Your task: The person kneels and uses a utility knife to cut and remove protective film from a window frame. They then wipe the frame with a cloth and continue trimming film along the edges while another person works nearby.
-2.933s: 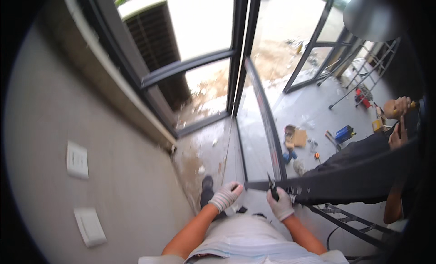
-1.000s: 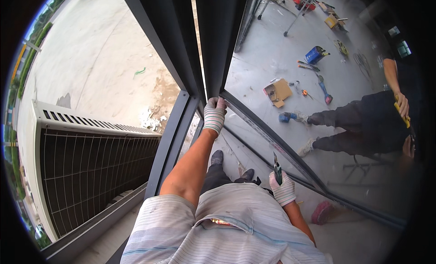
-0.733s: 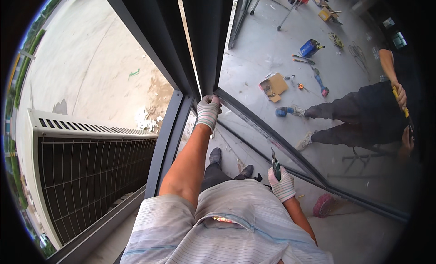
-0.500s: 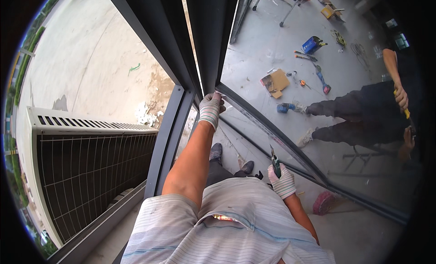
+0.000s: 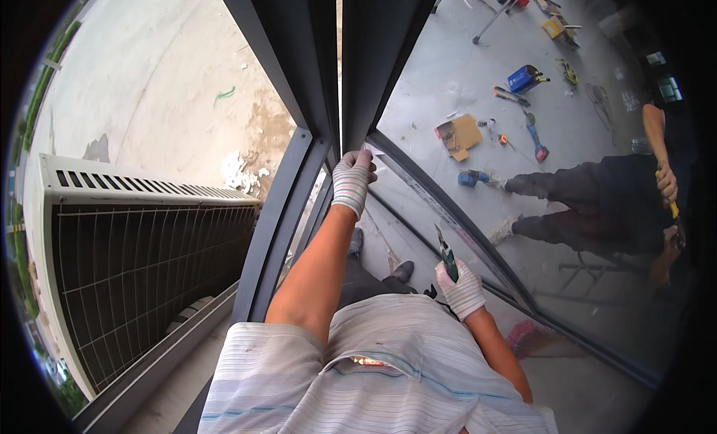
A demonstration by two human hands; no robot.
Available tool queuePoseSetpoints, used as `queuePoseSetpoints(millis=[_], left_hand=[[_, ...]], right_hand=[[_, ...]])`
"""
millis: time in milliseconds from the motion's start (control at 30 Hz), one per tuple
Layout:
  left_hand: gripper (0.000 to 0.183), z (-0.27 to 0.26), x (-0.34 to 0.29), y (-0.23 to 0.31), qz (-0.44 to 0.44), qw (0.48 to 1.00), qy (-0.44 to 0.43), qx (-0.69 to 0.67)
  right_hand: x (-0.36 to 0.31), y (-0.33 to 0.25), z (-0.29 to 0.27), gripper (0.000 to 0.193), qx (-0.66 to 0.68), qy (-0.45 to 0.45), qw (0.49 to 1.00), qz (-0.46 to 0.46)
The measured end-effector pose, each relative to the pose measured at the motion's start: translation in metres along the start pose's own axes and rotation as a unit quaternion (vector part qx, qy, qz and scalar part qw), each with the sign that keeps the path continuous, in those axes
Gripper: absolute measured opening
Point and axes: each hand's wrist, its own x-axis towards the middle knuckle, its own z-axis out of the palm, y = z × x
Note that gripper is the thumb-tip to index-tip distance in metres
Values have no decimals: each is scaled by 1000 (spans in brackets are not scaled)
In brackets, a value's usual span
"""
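Note:
My left hand (image 5: 352, 183), in a pale striped knit glove, is raised to the corner where dark metal posts (image 5: 364, 75) meet the framed glass panel (image 5: 455, 217). Its thumb and fingers are pinched together on the end of what looks like a pale film strip (image 5: 418, 181), which runs along the panel's dark edge. The fingertips partly hide that end. Lower and to the right, my gloved right hand (image 5: 464, 290) grips a utility knife (image 5: 448, 261) with a dark green handle. The pointed blade sticks up beside the panel frame, apart from it.
Beyond the frame at left stands a large outdoor air-conditioner unit (image 5: 149, 262). Through the glass appear a flattened cardboard piece (image 5: 459, 137), a blue container (image 5: 524, 78), a blue power tool (image 5: 535, 135) and another person (image 5: 590, 184) holding a yellow-handled tool. A pink bundle (image 5: 526, 335) lies near my right forearm.
The view has shifted slightly, moving the posts and floor items rightward in the picture. My left hand keeps its pinch at the corner; the knife in my right hand has risen and tilted a little left.

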Motion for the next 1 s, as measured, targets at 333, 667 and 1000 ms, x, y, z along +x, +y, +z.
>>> queuePoseSetpoints(millis=[333,667,1000], left_hand=[[43,-49,-52,-38,-16,1000,-7,-23],[44,-46,-60,-13,59,986,-42,149],[33,-74,-48,-43,27,984,-50,167]], right_hand=[[55,-47,62,27,100,-99,990,-1],[116,-77,132,43,40,-64,994,-79],[145,-87,142,30,129,0,950,-283]])
